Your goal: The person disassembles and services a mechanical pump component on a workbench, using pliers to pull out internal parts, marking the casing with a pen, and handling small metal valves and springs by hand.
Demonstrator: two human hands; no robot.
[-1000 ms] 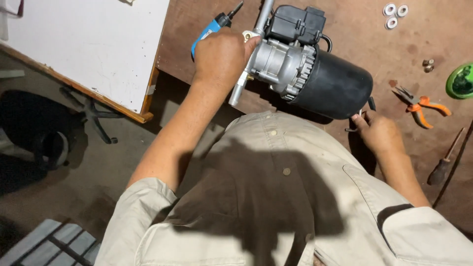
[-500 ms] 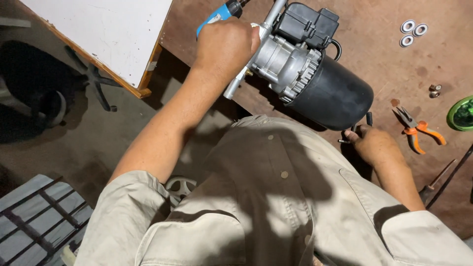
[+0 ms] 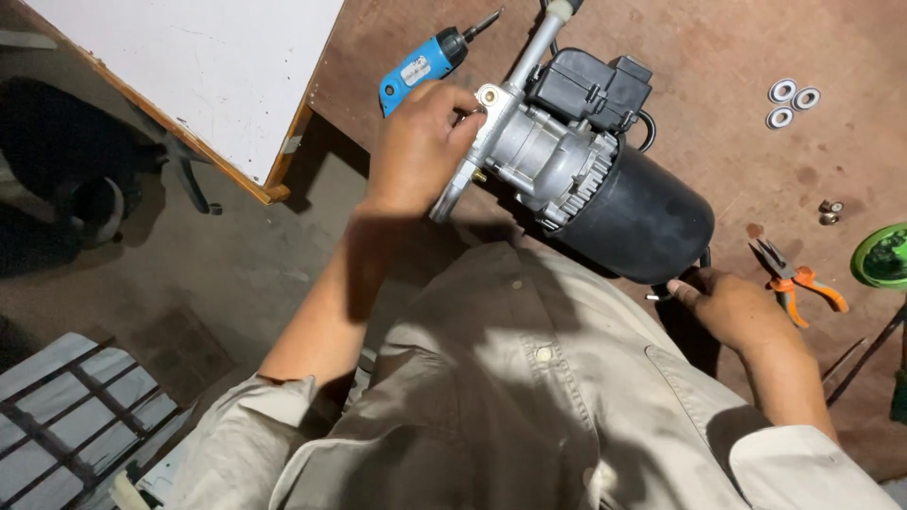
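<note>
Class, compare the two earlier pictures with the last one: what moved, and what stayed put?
Little changed. The view itself shifted, so everything sits differently in the picture. The left hand keeps its grip on the metal end of the motor pump; the right hand stays at its black end. The blue screwdriver and orange pliers lie unmoved.

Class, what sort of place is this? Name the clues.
Probably a repair workshop: a motor pump unit lies on a worn wooden bench with orange-handled pliers and a blue electric screwdriver.

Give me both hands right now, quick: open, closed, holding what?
Left hand: closed on the silver pump end of the motor unit.
Right hand: fingers at the unit's black rear end; whether it grips cannot be told.
</note>
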